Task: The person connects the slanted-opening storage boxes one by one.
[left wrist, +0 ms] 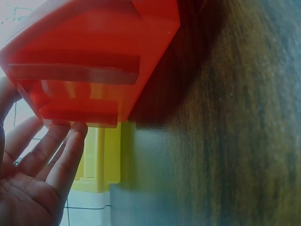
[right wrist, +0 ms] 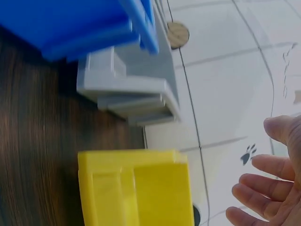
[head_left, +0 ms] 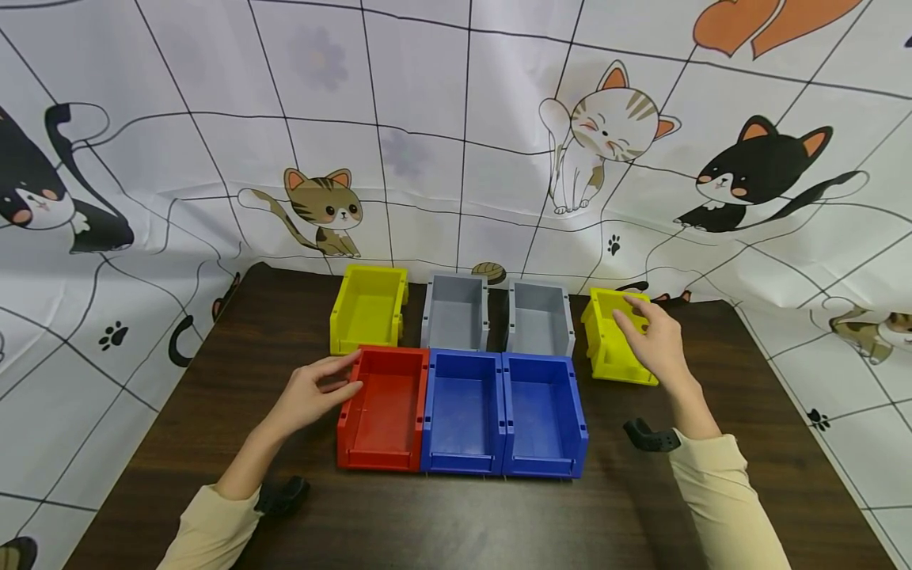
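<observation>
The left hand (head_left: 308,396) touched the red bin (head_left: 388,416), grip relaxed; the right hand's (head_left: 660,342) grip, also relaxed, held nothing.

Texts, labels, brands, numbers and signs: none legible.
</observation>
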Motion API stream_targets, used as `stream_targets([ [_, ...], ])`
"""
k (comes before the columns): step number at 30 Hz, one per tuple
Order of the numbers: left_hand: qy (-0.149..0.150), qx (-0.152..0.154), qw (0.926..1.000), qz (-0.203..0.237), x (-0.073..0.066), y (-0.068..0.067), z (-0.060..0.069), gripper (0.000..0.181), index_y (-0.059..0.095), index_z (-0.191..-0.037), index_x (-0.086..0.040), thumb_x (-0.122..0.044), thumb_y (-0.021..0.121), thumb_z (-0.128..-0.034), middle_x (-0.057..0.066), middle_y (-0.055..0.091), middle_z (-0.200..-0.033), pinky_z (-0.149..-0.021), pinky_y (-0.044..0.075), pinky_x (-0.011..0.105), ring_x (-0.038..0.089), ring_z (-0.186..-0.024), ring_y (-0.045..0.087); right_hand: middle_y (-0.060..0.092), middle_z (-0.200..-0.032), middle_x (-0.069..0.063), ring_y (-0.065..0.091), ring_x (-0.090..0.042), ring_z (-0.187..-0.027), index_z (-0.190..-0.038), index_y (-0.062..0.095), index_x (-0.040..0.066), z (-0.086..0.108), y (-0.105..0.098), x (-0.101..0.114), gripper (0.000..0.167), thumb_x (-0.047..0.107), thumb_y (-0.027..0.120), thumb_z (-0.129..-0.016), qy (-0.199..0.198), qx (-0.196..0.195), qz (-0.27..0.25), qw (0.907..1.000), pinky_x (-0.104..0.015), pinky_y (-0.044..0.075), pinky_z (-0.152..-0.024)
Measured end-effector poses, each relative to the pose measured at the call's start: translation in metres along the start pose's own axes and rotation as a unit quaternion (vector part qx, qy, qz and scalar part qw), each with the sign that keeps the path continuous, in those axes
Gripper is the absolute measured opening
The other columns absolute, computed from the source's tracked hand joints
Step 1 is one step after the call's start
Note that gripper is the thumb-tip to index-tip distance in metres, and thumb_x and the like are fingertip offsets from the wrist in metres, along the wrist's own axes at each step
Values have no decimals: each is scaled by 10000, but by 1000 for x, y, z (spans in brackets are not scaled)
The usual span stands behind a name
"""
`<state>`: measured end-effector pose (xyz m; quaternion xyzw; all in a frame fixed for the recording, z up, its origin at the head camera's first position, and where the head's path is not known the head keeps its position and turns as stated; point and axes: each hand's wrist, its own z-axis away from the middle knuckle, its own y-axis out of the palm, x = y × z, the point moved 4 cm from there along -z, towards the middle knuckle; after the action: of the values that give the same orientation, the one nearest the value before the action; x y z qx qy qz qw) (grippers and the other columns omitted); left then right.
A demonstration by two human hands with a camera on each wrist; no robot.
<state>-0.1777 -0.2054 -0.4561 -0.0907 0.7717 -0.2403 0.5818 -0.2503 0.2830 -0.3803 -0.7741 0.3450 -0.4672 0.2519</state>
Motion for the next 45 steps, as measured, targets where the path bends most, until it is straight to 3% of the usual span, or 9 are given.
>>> stream_targets([
  [7, -55, -21, 10000, 11, 0, 1, 0, 527, 527, -1319, -8, -101, 709, -833, 184, 550, -1286, -838, 517, 332, 312, -1133, 545, 548, -1189, -315, 528, -451, -1065, -1234, 544, -105, -8, -4, -19, 382, 142, 557, -942, 487, -45, 59, 9988, -573, 477, -822],
  [10, -64, -18, 10000, -35, -11, 0, 1, 514, 522, -1307, 32, -69, 699, -835, 219, 547, -1276, -836, 517, 365, 344, -1125, 547, 539, -1197, -321, 518, -457, -1075, -1237, 540, -109, -13, -5, -27, 384, 139, 551, -943, 704, -36, 166, 9974, -570, 458, -849],
  [14, -153, -10, 9999, -47, -11, 0, 1, 520, 521, -1310, 28, -69, 702, -832, 216, 544, -1281, -838, 515, 368, 343, -1131, 542, 526, -1209, -331, 507, -461, -1083, -1247, 525, -114, -18, -3, -38, 400, 146, 544, -943, 991, 23, 321, 9946, -578, 426, -874],
  [16, -146, -25, 9999, -33, 0, 1, 0, 532, 525, -1320, -7, -110, 711, -832, 190, 546, -1290, -838, 517, 345, 325, -1137, 543, 527, -1207, -334, 503, -462, -1086, -1261, 513, -112, -20, -2, -43, 410, 151, 536, -947, 1108, 65, 346, 9932, -578, 420, -882],
  [23, -132, -52, 9999, -41, 0, 0, 0, 526, 525, -1319, -5, -106, 707, -836, 197, 544, -1290, -833, 520, 348, 339, -1120, 554, 548, -1193, -319, 511, -444, -1076, -1287, 496, -100, -24, 1, -60, 410, 140, 519, -955, 1677, 97, 268, 9854, -537, 447, -877],
  [31, -182, 2, 9998, -55, -4, 1, 0, 523, 514, -1324, 8, -72, 695, -840, 208, 531, -1301, -840, 516, 366, 328, -1117, 561, 510, -1276, -285, 502, -402, -1148, -1332, 465, -72, -25, 6, -77, 416, 80, 504, -947, 2612, 45, 19, 9653, -481, 460, -927],
  [39, -155, 14, 9998, -146, -38, -3, 2, 488, 509, -1274, 112, 19, 678, -826, 281, 542, -1243, -830, 512, 421, 397, -1083, 560, 516, -1286, -264, 507, -373, -1152, -1330, 465, -75, -24, 9, -94, 411, 39, 474, -936, 3248, 16, -310, 9453, -437, 457, -948],
  [42, -201, 24, 9996, -176, -42, -3, 2, 484, 512, -1269, 114, 28, 678, -822, 282, 547, -1236, -831, 508, 433, 395, -1071, 568, 523, -1288, -245, 534, -335, -1109, -1342, 466, -50, -23, 10, -99, 416, 66, 476, -943, 3462, 45, -472, 9370, -293, 518, -816],
  [45, -178, 17, 9997, -182, -44, -4, 3, 482, 514, -1267, 117, 32, 678, -821, 285, 547, -1234, -829, 508, 436, 398, -1068, 567, 517, -1288, -242, 586, -239, -926, -1349, 471, -30, -21, 10, -104, 426, 123, 488, -952, 3756, 101, -767, 9235, -126, 482, -584],
])
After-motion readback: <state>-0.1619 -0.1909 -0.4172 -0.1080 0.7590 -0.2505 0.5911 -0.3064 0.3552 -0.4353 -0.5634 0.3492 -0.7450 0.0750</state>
